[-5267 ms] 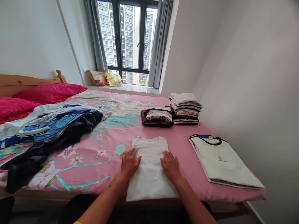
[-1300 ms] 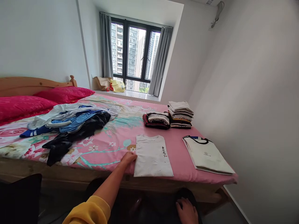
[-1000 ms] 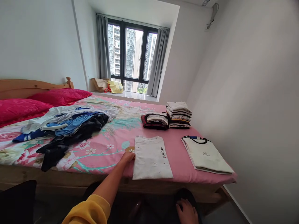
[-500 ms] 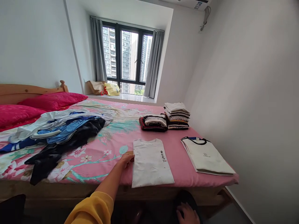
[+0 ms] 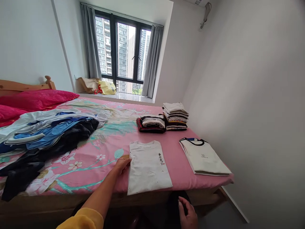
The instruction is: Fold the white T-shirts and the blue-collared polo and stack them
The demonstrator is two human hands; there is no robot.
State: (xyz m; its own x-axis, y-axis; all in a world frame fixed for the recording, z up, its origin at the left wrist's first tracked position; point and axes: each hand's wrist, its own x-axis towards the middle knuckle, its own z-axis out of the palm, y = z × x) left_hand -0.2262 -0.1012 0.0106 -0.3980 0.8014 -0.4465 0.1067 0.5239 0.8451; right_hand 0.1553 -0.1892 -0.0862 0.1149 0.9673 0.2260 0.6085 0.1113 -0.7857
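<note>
A folded white T-shirt (image 5: 147, 165) with small dark lettering lies near the front edge of the bed (image 5: 105, 149). My left hand (image 5: 122, 165) rests on the pink sheet at the shirt's left edge, fingertips tucked at or under it. My right hand (image 5: 188, 214) hangs low below the bed edge, fingers loosely apart, holding nothing. The yellow sleeve of my left arm shows at the bottom.
A folded cream shirt with black collar (image 5: 203, 156) lies at the bed's right corner. Two stacks of folded clothes (image 5: 163, 120) sit behind. A heap of unfolded blue, white and black garments (image 5: 45, 136) covers the left. Red pillows (image 5: 35, 98), window sill bags (image 5: 100, 86).
Five seconds ago both hands lay flat on the shirt's plain side; now its lettered side is up, my left hand is at its edge and my right is below the bed. The view has shifted.
</note>
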